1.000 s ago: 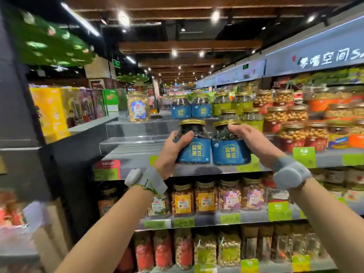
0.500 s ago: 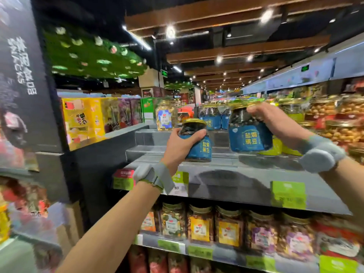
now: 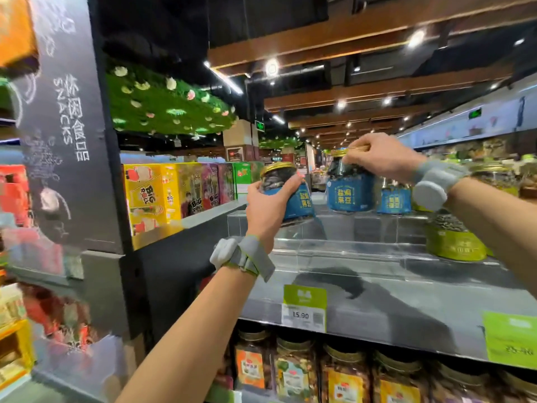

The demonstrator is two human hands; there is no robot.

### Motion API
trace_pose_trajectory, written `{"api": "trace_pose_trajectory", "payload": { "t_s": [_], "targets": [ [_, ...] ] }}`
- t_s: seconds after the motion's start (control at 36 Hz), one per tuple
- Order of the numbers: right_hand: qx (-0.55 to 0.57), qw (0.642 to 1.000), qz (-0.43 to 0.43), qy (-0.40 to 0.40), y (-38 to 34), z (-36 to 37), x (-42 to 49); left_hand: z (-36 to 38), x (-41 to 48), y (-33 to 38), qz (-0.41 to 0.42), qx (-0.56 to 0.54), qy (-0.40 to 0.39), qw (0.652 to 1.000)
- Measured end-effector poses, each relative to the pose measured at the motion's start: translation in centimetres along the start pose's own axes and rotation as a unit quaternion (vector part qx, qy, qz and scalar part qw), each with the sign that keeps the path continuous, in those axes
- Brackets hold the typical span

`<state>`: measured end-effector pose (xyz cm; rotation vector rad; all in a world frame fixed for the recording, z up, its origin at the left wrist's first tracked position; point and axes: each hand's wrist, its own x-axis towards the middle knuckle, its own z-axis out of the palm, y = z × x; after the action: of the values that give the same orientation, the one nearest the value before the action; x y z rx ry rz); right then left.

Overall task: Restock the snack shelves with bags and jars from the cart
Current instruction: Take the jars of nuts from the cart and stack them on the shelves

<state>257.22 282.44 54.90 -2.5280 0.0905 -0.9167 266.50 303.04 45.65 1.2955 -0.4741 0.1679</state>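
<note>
My left hand (image 3: pixel 268 203) grips a blue-labelled jar with a gold lid (image 3: pixel 296 196), tilted and held above the left end of the clear acrylic riser (image 3: pixel 363 228). My right hand (image 3: pixel 380 157) grips the top of a second blue-labelled jar (image 3: pixel 350 193), which is at the upper riser step, beside another blue jar (image 3: pixel 393 199) behind it. Whether the second jar rests on the step I cannot tell. The grey shelf (image 3: pixel 406 309) below the riser is bare at the front.
A green-labelled jar (image 3: pixel 454 242) stands on the lower step at the right. Several jars fill the shelf below (image 3: pixel 343 373). Price tags (image 3: pixel 304 308) hang on the shelf edge. A dark snacks sign panel (image 3: pixel 66 126) and colourful boxes (image 3: pixel 162 193) stand to the left.
Both hands lifted the two blue jars from the shelf front up towards the riser steps. The view swung left and closer to the shelf.
</note>
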Motion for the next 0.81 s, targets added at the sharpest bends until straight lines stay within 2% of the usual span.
{"api": "trace_pose_trajectory", "payload": {
  "t_s": [0.14, 0.36, 0.53, 0.81],
  "targets": [
    [-0.098, 0.994, -0.034, -0.027, -1.8, 3.0, 4.1, -1.5, 2.5, -0.2, -0.024, -0.028, 0.042, 0.998],
    [-0.183, 0.978, -0.052, -0.082, -3.2, 7.5, 9.2, -4.2, 5.4, -1.5, -0.001, -0.023, 0.041, 0.999],
    [-0.208, 0.970, -0.049, -0.120, -1.7, 9.2, 12.1, -5.2, 6.5, -2.4, -0.009, -0.014, 0.028, 0.999],
    [-0.234, 0.964, -0.007, -0.123, 1.2, 11.5, 14.7, -5.4, 6.9, -3.2, -0.026, 0.008, 0.019, 0.999]
  ]
}}
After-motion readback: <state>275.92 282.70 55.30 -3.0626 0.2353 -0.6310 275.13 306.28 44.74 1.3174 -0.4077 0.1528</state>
